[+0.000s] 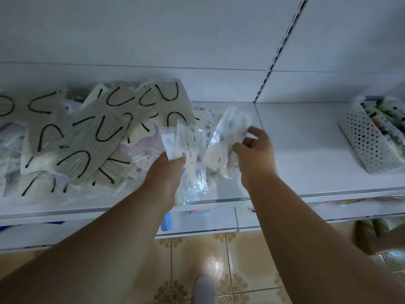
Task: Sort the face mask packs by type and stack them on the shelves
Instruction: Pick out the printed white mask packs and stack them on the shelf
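Note:
A heap of beige mask packs [94, 132] with black ear loops covers the left part of the white shelf [295, 154]. Paler printed packs [135, 154] lie under and beside the heap. My left hand [166, 172] grips a bunch of clear packs with small printed patterns [190, 150], held upright over the shelf's front edge. Just to the right, my right hand [256, 150] pinches another clear printed mask pack [228, 137] and lifts it off the shelf.
A white perforated basket [368, 139] with patterned packs stands at the shelf's right end. A slotted upright [282, 44] divides the back panels. A lower shelf [197, 220] holds a blue box [167, 221]. Tiled floor lies below, with a shoe tip [203, 286].

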Tool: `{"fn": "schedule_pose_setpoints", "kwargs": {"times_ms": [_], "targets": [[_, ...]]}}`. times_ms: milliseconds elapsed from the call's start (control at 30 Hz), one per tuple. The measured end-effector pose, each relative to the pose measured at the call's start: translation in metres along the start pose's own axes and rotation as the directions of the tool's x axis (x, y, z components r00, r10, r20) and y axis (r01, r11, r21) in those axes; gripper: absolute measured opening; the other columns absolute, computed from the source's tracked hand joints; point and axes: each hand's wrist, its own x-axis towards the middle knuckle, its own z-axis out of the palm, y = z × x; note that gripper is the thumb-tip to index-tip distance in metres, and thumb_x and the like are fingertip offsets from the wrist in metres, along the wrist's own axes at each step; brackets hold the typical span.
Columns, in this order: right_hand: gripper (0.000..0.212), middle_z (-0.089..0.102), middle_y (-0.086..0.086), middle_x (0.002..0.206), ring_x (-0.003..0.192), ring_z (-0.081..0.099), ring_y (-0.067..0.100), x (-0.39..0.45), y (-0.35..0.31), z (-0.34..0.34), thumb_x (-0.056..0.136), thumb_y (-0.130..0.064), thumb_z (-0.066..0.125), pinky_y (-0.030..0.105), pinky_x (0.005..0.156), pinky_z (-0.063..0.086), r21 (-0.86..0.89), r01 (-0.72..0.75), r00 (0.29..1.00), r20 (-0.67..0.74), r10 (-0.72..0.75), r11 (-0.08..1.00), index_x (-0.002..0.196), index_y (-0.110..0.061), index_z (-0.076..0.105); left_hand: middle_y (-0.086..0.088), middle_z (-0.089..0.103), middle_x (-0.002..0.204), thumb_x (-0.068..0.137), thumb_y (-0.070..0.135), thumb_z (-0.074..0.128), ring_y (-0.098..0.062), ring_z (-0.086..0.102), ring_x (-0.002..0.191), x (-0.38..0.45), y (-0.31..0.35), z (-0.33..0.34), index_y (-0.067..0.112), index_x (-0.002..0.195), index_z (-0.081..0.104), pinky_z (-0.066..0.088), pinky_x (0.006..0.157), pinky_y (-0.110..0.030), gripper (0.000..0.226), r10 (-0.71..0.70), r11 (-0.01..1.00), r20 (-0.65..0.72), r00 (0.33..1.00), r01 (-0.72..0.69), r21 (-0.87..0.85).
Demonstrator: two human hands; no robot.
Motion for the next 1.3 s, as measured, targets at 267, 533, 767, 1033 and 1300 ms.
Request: {"fn": "schedule_pose_setpoints", "kwargs": {"times_ms": [267, 533, 767, 1033, 1300], "targets": [[0.030, 0.068, -0.004, 0.110, 0.090, 0.066, 0.013, 0.004, 0.010, 0.039, 0.093, -0.018, 0.057, 0.033, 0.086, 0.058, -0.347, 0.162, 0.962, 0.263, -0.070, 0.924, 0.121, -0.025, 0.065, -0.002, 0.077, 0.100, 0.089, 0.021, 0.070, -0.027, 0.074, 0.092, 0.009, -0.001, 0.004, 0.022, 0.110, 0.071, 0.058, 0.089, -0.053, 0.020, 0.083, 0.992, -0.022, 0.996, -0.081, 0.101], [0.061, 0.032, 0.005, 0.159, 0.144, 0.031, 0.029, 0.066, 0.010, 0.065, 0.096, -0.012, 0.047, 0.040, 0.115, 0.033, -0.830, 0.405, 0.896, 0.444, 0.014, 0.384, 0.153, -0.028, 0.034, 0.002, 0.075, 0.101, 0.087, 0.021, 0.069, -0.026, 0.071, 0.094, 0.033, 0.004, -0.017, 0.031, 0.105, 0.069, 0.057, 0.089, -0.052, 0.020, 0.102, 0.989, -0.092, 0.990, -0.091, 0.119], [0.049, 0.042, 0.006, 0.149, 0.144, 0.021, 0.034, 0.063, 0.017, 0.069, 0.094, -0.024, 0.043, 0.045, 0.112, 0.021, -0.919, 0.394, 0.919, 0.394, 0.002, 0.033, 0.143, -0.033, 0.045, 0.002, 0.073, 0.101, 0.092, 0.019, 0.067, -0.026, 0.070, 0.093, 0.040, 0.005, -0.019, 0.032, 0.102, 0.066, 0.058, 0.088, -0.052, 0.016, 0.117, 0.988, -0.092, 0.989, -0.106, 0.116], [0.041, 0.054, 0.001, 0.140, 0.132, 0.041, 0.027, 0.065, -0.005, 0.070, 0.096, -0.013, 0.039, 0.041, 0.102, 0.032, -0.819, 0.242, 0.970, 0.193, -0.148, 0.520, 0.133, -0.023, 0.056, 0.000, 0.074, 0.101, 0.092, 0.018, 0.067, -0.027, 0.071, 0.094, 0.035, 0.010, -0.019, 0.030, 0.095, 0.067, 0.057, 0.090, -0.052, 0.013, 0.142, 0.986, -0.103, 0.984, -0.132, 0.104], [0.036, 0.062, -0.012, 0.122, 0.097, 0.053, 0.003, 0.020, -0.038, 0.052, 0.104, -0.017, 0.042, 0.011, 0.076, 0.042, 0.073, 0.056, 0.994, 0.095, -0.063, 0.996, 0.131, -0.029, 0.063, -0.001, 0.070, 0.107, 0.095, 0.022, 0.062, -0.025, 0.066, 0.096, 0.017, 0.019, -0.020, 0.025, 0.115, 0.064, 0.055, 0.094, -0.047, 0.021, 0.216, 0.970, -0.166, 0.962, -0.192, 0.151]]}}
